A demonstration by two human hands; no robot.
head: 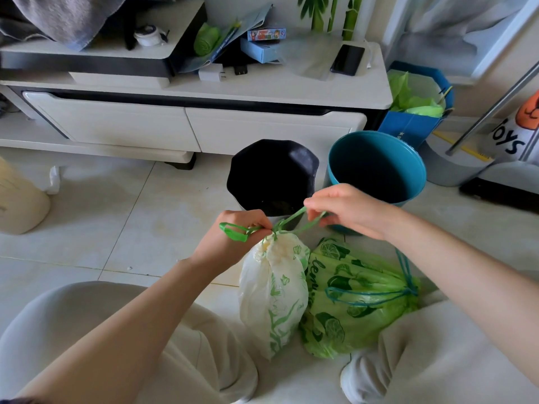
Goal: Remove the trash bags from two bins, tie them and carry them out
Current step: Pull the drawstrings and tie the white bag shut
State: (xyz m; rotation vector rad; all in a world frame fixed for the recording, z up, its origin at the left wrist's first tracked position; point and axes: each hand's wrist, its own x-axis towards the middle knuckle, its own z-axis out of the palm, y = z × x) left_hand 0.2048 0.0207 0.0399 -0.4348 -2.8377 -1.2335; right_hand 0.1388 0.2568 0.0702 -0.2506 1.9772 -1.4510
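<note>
**Tying Off the Second Bag**

Knotting was under way on the white bag (274, 293), which stood upright on the tiled floor (116, 217) between the person's knees, its neck gathered tight at the top. The left hand (233, 240) had its fingers curled round one end of the green drawstring (291, 221), a loop of it sticking out past the knuckles. The right hand (347, 209) pinched the other two strands between thumb and fingertips, drawn up and away from the neck so the cords ran taut.

Just beside it, touching its right flank, lay the green lemon-print bag (350, 298) on its side, its blue drawstring (376, 295) already cinched and knotted. Behind both stood the black bin (272, 173) and the teal bin (376, 167), each with no liner in it.

The white bag looked thin, soft and lightly filled; it sagged in folds and would likely weigh little. Such film tears easily and slides under the fingers, so the safest hold would probably be the drawstring loops or the bunched neck right under them, not the bag's wall. The cord itself appeared narrow and slick, so a knot might need a firm pull to seat. With both tied, each could be lifted by its loop, one per hand, for carrying out.
</note>
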